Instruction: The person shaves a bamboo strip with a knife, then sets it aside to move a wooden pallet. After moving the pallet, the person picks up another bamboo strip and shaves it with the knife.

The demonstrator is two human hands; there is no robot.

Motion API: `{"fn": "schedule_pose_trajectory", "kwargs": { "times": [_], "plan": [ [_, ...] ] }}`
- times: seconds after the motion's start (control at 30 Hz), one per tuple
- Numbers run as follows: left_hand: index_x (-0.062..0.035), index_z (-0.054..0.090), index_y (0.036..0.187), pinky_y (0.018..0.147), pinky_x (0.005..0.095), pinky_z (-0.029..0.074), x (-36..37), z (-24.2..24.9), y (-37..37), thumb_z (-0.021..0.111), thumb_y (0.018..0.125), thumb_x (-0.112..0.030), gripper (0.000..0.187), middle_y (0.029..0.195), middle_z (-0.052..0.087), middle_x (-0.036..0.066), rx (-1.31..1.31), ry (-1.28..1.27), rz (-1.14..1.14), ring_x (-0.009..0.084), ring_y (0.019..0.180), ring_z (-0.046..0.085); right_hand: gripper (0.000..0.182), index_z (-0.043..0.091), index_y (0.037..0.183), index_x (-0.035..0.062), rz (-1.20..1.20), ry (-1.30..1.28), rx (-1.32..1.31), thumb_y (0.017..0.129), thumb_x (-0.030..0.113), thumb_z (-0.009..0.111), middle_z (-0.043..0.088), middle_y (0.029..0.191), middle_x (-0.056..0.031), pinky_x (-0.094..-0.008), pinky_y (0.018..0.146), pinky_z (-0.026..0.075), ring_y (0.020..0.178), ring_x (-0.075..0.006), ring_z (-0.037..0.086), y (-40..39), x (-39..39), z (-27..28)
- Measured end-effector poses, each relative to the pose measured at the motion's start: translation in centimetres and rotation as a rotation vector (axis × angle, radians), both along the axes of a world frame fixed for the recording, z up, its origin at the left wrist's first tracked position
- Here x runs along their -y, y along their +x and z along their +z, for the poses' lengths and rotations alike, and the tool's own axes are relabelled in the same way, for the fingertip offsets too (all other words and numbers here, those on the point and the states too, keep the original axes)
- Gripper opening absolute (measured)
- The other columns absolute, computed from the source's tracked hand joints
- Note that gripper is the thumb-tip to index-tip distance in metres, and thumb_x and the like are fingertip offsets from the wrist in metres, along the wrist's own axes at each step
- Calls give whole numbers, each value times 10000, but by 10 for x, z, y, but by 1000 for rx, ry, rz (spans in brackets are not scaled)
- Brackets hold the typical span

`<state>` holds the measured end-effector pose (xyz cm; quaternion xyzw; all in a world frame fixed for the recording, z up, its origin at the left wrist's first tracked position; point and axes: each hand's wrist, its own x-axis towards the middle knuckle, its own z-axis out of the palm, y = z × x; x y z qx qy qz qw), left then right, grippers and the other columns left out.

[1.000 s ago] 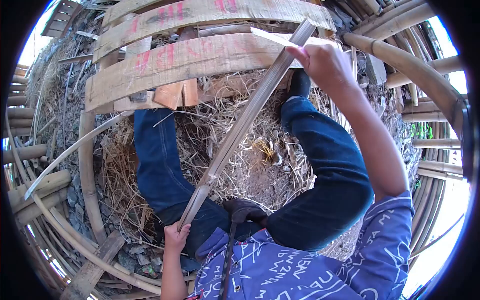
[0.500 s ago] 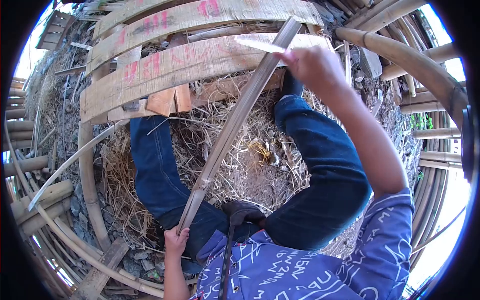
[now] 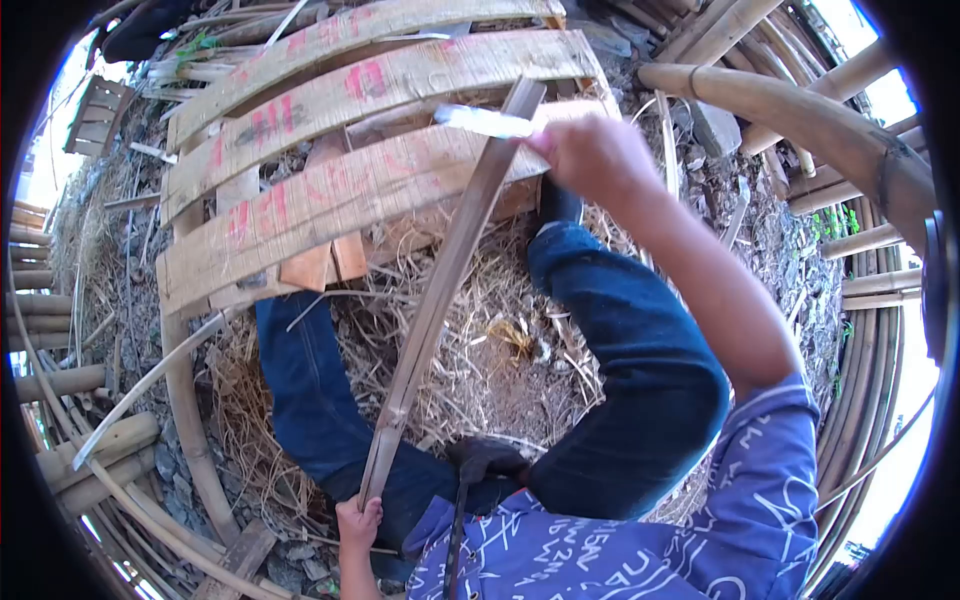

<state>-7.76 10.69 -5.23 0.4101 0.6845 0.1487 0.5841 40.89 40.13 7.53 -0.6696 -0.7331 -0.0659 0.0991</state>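
Observation:
A long split bamboo strip (image 3: 430,320) slants from my lap up to the wooden slats. My left hand (image 3: 358,522) is closed round its lower end. Near the strip's upper end, my right hand (image 3: 598,155) is closed on the handle of a knife (image 3: 485,121), whose blurred blade lies across the strip and points left. Behind the blade are the curved slats of a wooden pallet (image 3: 330,195) with pink marks.
My bent legs in blue trousers frame dry straw (image 3: 400,290) on the ground. A thin pale strip (image 3: 150,385) sticks out at the left. Thick bamboo poles (image 3: 790,110) stand at the upper right, with more stacked poles (image 3: 110,440) at the left.
The view has shifted, and the slats sit farther left and lower. My right hand, the knife and the strip's upper end appear lower and farther left. Both hands keep their hold.

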Motion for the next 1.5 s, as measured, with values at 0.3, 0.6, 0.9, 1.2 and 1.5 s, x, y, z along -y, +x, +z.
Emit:
{"fn": "schedule_pose_trajectory", "kwargs": {
  "times": [0.3, 0.6, 0.9, 1.2, 1.5],
  "plan": [
    [8, 548, 633, 406, 226, 370, 0, 2, -5, 634, 889, -366, 461, 500, 501, 20, -30, -114, 68, 78, 437, 481, 627, 654, 634, 55, -215, -10, 26, 918, 565, 426, 606, 570, -147, -419, 526, 502, 552, -316, 632, 16, 13, 19],
    [10, 556, 636, 396, 249, 378, -13, 6, -11, 632, 859, -470, 535, 482, 477, 24, 48, -259, 22, 109, 404, 459, 618, 585, 543, 55, -68, -4, -374, 916, 534, 469, 497, 448, -123, -385, 437, 426, 420, -299, 532, -2, 24, 9],
    [-1, 564, 643, 426, 261, 391, -28, 2, -34, 630, 829, -535, 569, 496, 476, 21, 230, -474, -124, 115, 440, 478, 591, 627, 611, 89, 117, -185, -187, 896, 579, 460, 576, 510, -99, -363, 407, 448, 431, -238, 588, -31, 20, -17],
    [-30, 546, 622, 423, 251, 353, -35, 7, -25, 626, 868, -455, 497, 501, 466, 12, 249, -488, -118, 100, 434, 441, 551, 656, 625, 126, 176, 51, -30, 871, 590, 491, 590, 500, -65, -359, 421, 473, 433, -235, 599, -22, 6, -28],
    [-41, 520, 614, 415, 244, 330, -35, 3, -23, 617, 896, -374, 446, 505, 457, 8, 285, -457, -94, 92, 430, 425, 546, 664, 646, 128, 111, 156, 96, 860, 602, 499, 588, 497, -77, -359, 428, 485, 446, -246, 607, -6, -6, -21]
  ]
}}
